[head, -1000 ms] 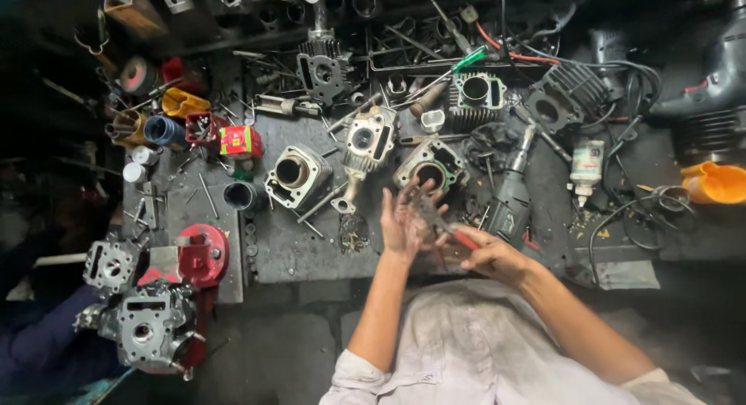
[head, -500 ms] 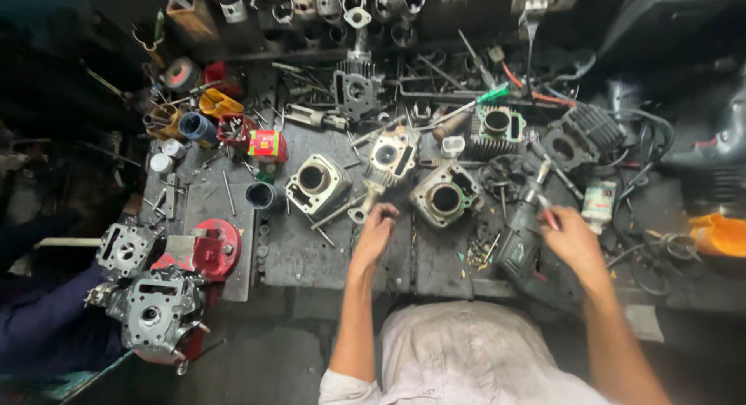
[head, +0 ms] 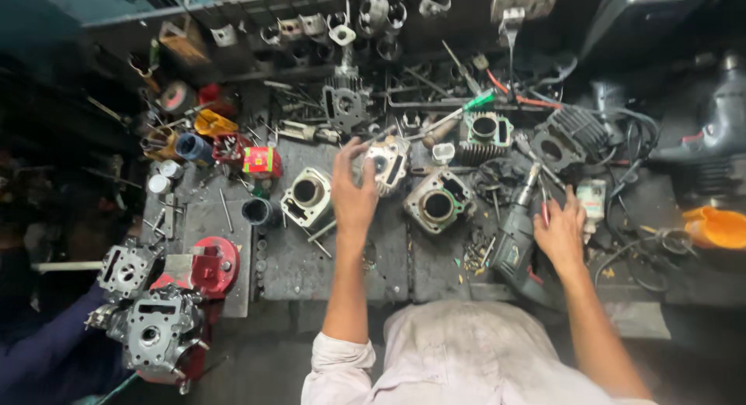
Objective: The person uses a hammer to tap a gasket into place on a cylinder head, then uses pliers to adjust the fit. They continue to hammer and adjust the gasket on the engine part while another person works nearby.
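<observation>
My left hand (head: 353, 193) reaches forward over the dark workbench (head: 326, 265), fingers spread. Its fingertips are at a small metal cylinder head (head: 388, 160); a firm grip is not visible. Left of that hand lies a pale engine cylinder (head: 307, 195), and to its right a greyer cylinder (head: 435, 204). My right hand (head: 561, 232) rests at the right side of the bench, closed around a thin red-handled tool (head: 544, 211). It sits between a grey electric drill (head: 514, 238) and a small white bottle (head: 594, 199).
Engine parts, rods and cables crowd the back of the bench. A red box (head: 262, 162) and a black cup (head: 256, 212) stand on the left, and an orange container (head: 719, 226) on the far right. Cylinder heads (head: 148, 327) lie lower left, beside another person's blue sleeve (head: 47, 350).
My hands were together in front of me on the red-handled tool. They have parted: the left moved forward to the cylinder head, and the right went right beside the drill.
</observation>
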